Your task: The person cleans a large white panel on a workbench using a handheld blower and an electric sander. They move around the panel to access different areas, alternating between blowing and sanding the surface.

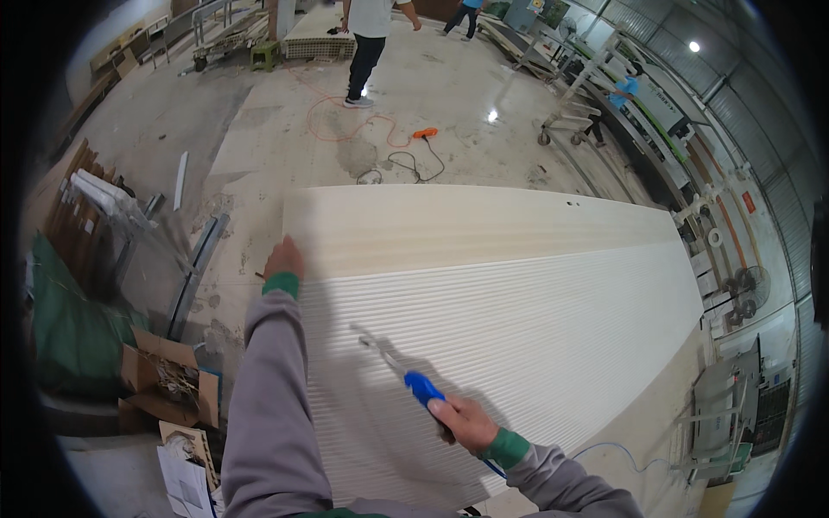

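Observation:
A large white door-like panel point(484, 311) lies in front of me, ribbed with fine grooves on the near part and smooth along the far strip. My left hand point(287, 257) is at its left edge, the fingers curled against that edge and partly hidden. In my right hand point(469, 423) is an air blow gun point(423, 388) with a blue body and a thin metal nozzle. The nozzle points up and left over the grooved surface, and a blue hose point(494, 469) trails from the handle.
At left are an open cardboard box point(170, 377), a green sack point(82, 324) and metal profiles point(197, 274). Beyond the panel, an orange power strip point(425, 134) and cords lie on the floor. A person point(370, 47) stands there. Machinery point(656, 121) and a fan point(748, 289) are at right.

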Motion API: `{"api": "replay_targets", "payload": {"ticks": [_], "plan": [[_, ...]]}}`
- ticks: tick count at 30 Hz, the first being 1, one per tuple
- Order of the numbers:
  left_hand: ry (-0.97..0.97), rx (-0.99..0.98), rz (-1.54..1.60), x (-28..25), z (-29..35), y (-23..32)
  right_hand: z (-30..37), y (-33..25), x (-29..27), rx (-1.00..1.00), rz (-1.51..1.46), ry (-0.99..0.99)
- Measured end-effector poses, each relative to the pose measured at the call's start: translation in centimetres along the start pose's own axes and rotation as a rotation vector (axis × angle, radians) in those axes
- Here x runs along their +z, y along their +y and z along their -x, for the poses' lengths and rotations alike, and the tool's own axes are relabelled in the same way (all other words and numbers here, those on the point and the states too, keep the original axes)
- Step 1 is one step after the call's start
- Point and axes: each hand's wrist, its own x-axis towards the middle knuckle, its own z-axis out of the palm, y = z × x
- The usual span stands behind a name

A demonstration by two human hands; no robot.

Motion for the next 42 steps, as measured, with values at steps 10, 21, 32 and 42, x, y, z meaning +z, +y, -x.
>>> {"api": "replay_targets", "payload": {"ticks": [10,21,32,42], "plan": [[-0.139,-0.088,0.104,-0.2,19.4,-6.1,10.2,11.6,2.9,-0.028,-0.163,-0.202],[-0.035,-0.232,0.412,3.2,45.6,-16.3,23.3,23.9,2.8,-0.049,-0.130,-0.145],[-0.037,-0.369,0.265,2.2,56.9,-15.8,37.6,44.2,3.2,-0.155,-0.580,0.258],[0.096,-0.439,0.274,2.8,58.7,-14.9,40.7,46.4,4.5,-0.264,-0.557,0.353]]}}
